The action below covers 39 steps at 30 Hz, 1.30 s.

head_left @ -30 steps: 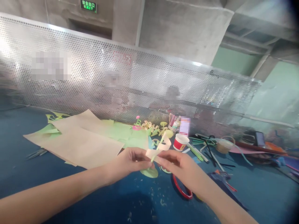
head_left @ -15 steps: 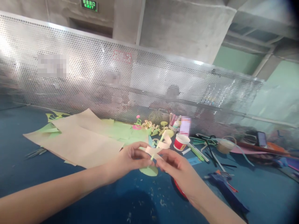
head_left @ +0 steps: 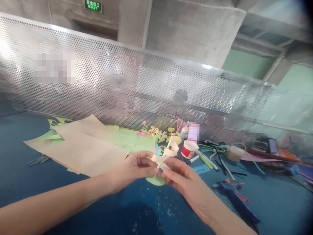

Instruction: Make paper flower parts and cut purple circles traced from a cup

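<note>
Green letters glow on an exit sign, high up beyond the left hand: EXIT is legible, under a line of Chinese characters (安全出口, as far as I can make out). Ahead of the right hand stands a red-and-white paper cup, its small yellowish mark unreadable. Just behind the cup, the print on an upright card is blurred out.

Between the two hands, which are just beside each other, is a paper model: a cream strip coils around a pale green stem above a round green base. Left thumb and fingers pinch the stem low down; right thumb and fingertips pinch the strip's lower end.

Dark blue and flecked with pale scraps nearer than the hands, the tabletop carries beige sheets over green ones, ahead and left of the left hand. Right of the right hand lies what looks like a blue glue gun; farther off are a roll of tape and a phone. Across the far side, beyond both hands, runs a perforated metal panel, with grey concrete wall above and pale green wall far right.
</note>
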### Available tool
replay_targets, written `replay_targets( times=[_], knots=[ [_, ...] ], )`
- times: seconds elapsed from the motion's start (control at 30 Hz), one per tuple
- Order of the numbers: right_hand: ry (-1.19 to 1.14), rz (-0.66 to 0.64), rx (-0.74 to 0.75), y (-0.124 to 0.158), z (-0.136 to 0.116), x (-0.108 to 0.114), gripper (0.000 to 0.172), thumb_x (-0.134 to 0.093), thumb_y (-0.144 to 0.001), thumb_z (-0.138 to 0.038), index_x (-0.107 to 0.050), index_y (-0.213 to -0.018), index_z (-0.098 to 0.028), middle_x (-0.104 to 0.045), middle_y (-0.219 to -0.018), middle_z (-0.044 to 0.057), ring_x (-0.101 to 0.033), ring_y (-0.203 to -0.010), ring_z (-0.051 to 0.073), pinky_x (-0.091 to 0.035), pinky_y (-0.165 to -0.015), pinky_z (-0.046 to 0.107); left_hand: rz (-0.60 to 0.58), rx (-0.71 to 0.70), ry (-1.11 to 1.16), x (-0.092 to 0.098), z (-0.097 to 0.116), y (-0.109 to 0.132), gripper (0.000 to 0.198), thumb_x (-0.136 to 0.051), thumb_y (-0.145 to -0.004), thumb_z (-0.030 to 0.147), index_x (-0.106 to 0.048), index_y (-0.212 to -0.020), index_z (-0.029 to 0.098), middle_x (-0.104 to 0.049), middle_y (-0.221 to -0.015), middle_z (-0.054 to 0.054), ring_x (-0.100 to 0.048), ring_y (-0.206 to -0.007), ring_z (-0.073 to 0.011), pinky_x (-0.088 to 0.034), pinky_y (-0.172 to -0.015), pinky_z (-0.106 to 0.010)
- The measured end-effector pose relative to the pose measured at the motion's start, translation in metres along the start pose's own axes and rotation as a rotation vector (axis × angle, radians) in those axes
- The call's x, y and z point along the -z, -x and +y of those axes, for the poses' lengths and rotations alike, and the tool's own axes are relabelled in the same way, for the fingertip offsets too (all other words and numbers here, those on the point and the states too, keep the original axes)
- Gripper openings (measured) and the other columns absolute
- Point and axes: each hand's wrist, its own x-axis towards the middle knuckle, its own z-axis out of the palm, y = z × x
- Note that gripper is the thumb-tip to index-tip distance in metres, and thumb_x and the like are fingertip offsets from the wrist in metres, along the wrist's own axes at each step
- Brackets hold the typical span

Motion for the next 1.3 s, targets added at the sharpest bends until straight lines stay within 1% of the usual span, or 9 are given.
replay_targets(
  times=[0.23,0.47,0.7,0.87,0.97,1.03,1.17,1.2,1.3],
  knots=[
    [-0.142,-0.025,-0.015,0.003,-0.001,-0.006,0.02,-0.068,-0.073,-0.036,-0.065,-0.088,-0.022,-0.057,-0.075,-0.002,-0.052,-0.073,0.011,-0.042,-0.072,0.025,0.013,0.012,-0.055,-0.003,0.002,0.001,0.02,-0.067,-0.076,0.029,-0.061,-0.088,0.015,-0.069,-0.079,-0.002,-0.063,-0.076,-0.0125,-0.045,-0.074,-0.024],
    [-0.102,0.147,0.072,-0.002,0.012,-0.015,0.029,-0.073,-0.065,-0.041,-0.065,-0.08,-0.017,-0.062,-0.071,0.002,-0.055,-0.073,0.017,-0.044,-0.075,0.032,0.038,0.001,-0.152,-0.001,-0.007,0.0,0.023,-0.067,-0.075,0.032,-0.061,-0.088,0.014,-0.069,-0.078,-0.004,-0.063,-0.073,-0.0136,-0.046,-0.07,-0.025],
    [-0.162,0.225,0.101,-0.011,0.022,-0.014,0.025,-0.074,-0.064,-0.04,-0.064,-0.072,-0.019,-0.063,-0.073,-0.001,-0.054,-0.071,0.014,-0.043,-0.069,0.026,0.144,-0.018,-0.302,0.002,-0.019,-0.003,0.029,-0.071,-0.069,0.03,-0.054,-0.089,0.018,-0.065,-0.084,-0.002,-0.06,-0.082,-0.0158,-0.044,-0.072,-0.027],
    [-0.056,0.13,0.09,-0.009,0.02,-0.008,0.031,-0.067,-0.071,-0.046,-0.067,-0.086,-0.019,-0.067,-0.087,0.003,-0.057,-0.088,0.019,-0.044,-0.078,0.029,0.117,0.002,-0.245,0.0,-0.014,-0.002,0.016,-0.068,-0.071,0.026,-0.06,-0.078,0.015,-0.064,-0.079,-0.002,-0.057,-0.077,-0.0139,-0.041,-0.073,-0.026],
    [0.132,0.164,0.088,-0.008,0.012,0.001,0.038,-0.053,-0.08,-0.052,-0.066,-0.094,-0.019,-0.066,-0.097,0.006,-0.058,-0.093,0.022,-0.045,-0.081,0.031,0.142,0.054,-0.114,0.001,-0.008,-0.001,0.016,-0.068,-0.071,0.027,-0.061,-0.08,0.015,-0.065,-0.082,-0.003,-0.058,-0.08,-0.0148,-0.041,-0.077,-0.027],
    [0.33,0.208,0.17,-0.009,0.005,0.008,0.036,-0.047,-0.084,-0.049,-0.064,-0.091,-0.019,-0.065,-0.095,0.006,-0.059,-0.088,0.021,-0.046,-0.078,0.031,0.162,0.059,-0.066,0.004,-0.004,0.0,0.015,-0.068,-0.072,0.027,-0.061,-0.08,0.016,-0.065,-0.082,-0.002,-0.058,-0.082,-0.0151,-0.04,-0.079,-0.027],
    [0.768,0.278,0.517,-0.011,-0.005,0.021,0.012,-0.053,-0.083,-0.032,-0.056,-0.089,-0.022,-0.06,-0.084,0.004,-0.058,-0.078,0.018,-0.047,-0.074,0.031,0.155,0.032,-0.064,0.012,-0.001,-0.001,0.014,-0.067,-0.073,0.029,-0.063,-0.08,0.017,-0.065,-0.085,-0.001,-0.057,-0.084,-0.0148,-0.039,-0.079,-0.025],
    [0.872,0.277,0.613,-0.01,-0.008,0.024,0.011,-0.054,-0.083,-0.027,-0.056,-0.093,-0.023,-0.059,-0.087,0.004,-0.057,-0.078,0.018,-0.047,-0.074,0.032,0.148,0.033,-0.077,0.013,-0.001,-0.001,0.014,-0.066,-0.074,0.029,-0.063,-0.08,0.017,-0.065,-0.085,-0.001,-0.056,-0.083,-0.0143,-0.038,-0.078,-0.025],
    [1.164,0.191,0.899,-0.004,-0.014,0.026,0.027,-0.053,-0.084,-0.016,-0.059,-0.107,-0.029,-0.054,-0.101,0.005,-0.055,-0.086,0.018,-0.046,-0.077,0.032,0.141,0.056,-0.141,0.016,-0.002,-0.002,0.015,-0.067,-0.073,0.029,-0.063,-0.08,0.017,-0.063,-0.081,0.0,-0.055,-0.078,-0.0127,-0.038,-0.074,-0.024]
  ],
)
